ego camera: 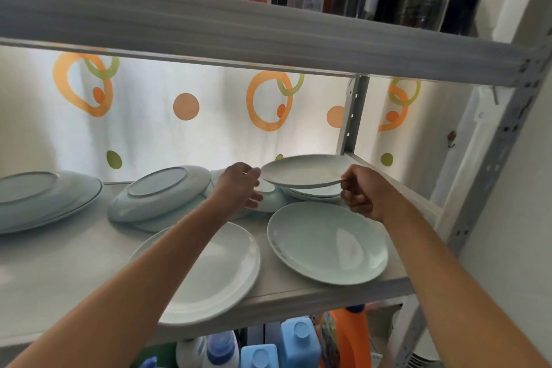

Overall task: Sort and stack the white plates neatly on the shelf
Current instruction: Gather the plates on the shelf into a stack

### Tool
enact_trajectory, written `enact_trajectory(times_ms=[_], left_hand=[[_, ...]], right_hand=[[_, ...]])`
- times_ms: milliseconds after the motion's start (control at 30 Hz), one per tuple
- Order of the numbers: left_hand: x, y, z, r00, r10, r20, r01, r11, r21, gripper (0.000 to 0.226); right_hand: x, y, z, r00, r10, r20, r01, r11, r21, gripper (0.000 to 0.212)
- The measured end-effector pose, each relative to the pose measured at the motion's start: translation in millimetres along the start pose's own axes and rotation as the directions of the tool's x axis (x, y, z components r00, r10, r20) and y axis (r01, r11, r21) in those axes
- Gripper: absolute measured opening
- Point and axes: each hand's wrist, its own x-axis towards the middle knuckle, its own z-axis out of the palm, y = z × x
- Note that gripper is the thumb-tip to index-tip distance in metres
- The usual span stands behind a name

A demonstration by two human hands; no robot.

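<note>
Plate (301, 170) pinched at both rims by left hand (239, 185) and right hand (363, 196) — keep it level, lower it centred onto the small stack (313, 193) near the shelf (59, 272) back right corner.

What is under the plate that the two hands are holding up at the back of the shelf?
Under the lifted plate, held between the left hand and right hand, lies a small stack of white plates. Only their rims show; the count is hidden. A white bowl sits beside it.
</note>
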Motion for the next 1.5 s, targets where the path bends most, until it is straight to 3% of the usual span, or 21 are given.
enact_trajectory(times_ms=[67, 167, 300, 433, 567, 633, 700, 767, 867, 967, 1067, 1167, 1267, 1333, 1433, 1500], left_hand=[[-2, 7, -9, 0.995, -0.082, 0.054, 0.092, 0.972, -0.218, 0.027], [-1, 9, -25, 0.995, -0.066, 0.074, 0.086, 0.945, -0.315, 0.020], [-4, 4, -36, 0.989, -0.011, 0.147, 0.048, 0.968, -0.245, 0.014], [-10, 4, -43, 0.993, 0.070, 0.092, -0.058, 0.990, -0.128, 0.014], [-17, 5, -52, 0.964, 0.252, 0.081, -0.238, 0.960, -0.151, 0.024], [-18, 3, -52, 0.932, 0.361, 0.012, -0.361, 0.932, 0.031, 0.022], [-21, 3, -49, 0.860, 0.510, -0.025, -0.481, 0.824, 0.300, 0.021], [-29, 1, -43, 0.773, 0.634, 0.003, -0.596, 0.726, 0.343, 0.034], [-31, -9, -39, 0.667, 0.744, 0.044, -0.699, 0.604, 0.382, 0.060], [-30, -9, -36, 0.624, 0.779, 0.064, -0.723, 0.544, 0.425, 0.068], [-38, -5, -30, 0.629, 0.773, 0.083, -0.726, 0.546, 0.417, 0.055], [-39, -3, -27, 0.737, 0.673, 0.067, -0.654, 0.685, 0.322, 0.031], [-35, 1, -27, 0.859, 0.509, 0.053, -0.500, 0.814, 0.295, 0.028], [-34, 2, -28, 0.906, 0.412, 0.091, -0.422, 0.887, 0.187, 0.027], [-37, -1, -28, 0.946, 0.282, 0.158, -0.265, 0.957, -0.119, 0.049], [-41, -2, -25, 0.957, 0.235, 0.172, -0.210, 0.966, -0.151, 0.049]], right_hand=[[-18, -3, 2, 0.998, -0.068, -0.017, 0.066, 0.994, -0.086, 0.026], [-41, -7, 1, 0.992, -0.129, 0.006, 0.128, 0.973, -0.191, 0.031], [-64, -9, -2, 0.980, -0.155, 0.123, 0.179, 0.958, -0.224, 0.034], [-78, -6, -3, 0.951, -0.265, 0.160, 0.306, 0.877, -0.371, 0.031], [-76, 1, -7, 0.899, -0.433, 0.064, 0.375, 0.686, -0.623, 0.027], [-71, 8, -12, 0.845, -0.535, 0.024, 0.390, 0.584, -0.712, 0.026], [-67, 15, -18, 0.741, -0.670, 0.047, 0.413, 0.400, -0.818, 0.024], [-62, 22, -24, 0.630, -0.762, 0.147, 0.421, 0.177, -0.890, 0.017], [-58, 36, -30, 0.577, -0.790, 0.209, 0.410, 0.059, -0.910, 0.020], [-55, 47, -37, 0.533, -0.828, 0.175, 0.396, 0.061, -0.916, 0.028], [-56, 49, -40, 0.526, -0.840, 0.131, 0.430, 0.129, -0.894, 0.026], [-59, 48, -41, 0.542, -0.840, 0.041, 0.469, 0.261, -0.844, 0.022], [-68, 42, -41, 0.624, -0.779, -0.068, 0.497, 0.463, -0.734, 0.019], [-73, 40, -41, 0.661, -0.743, -0.104, 0.513, 0.548, -0.660, 0.033], [-76, 39, -45, 0.684, -0.714, -0.151, 0.522, 0.623, -0.583, 0.046], [-76, 40, -48, 0.695, -0.697, -0.177, 0.506, 0.649, -0.568, 0.054]])
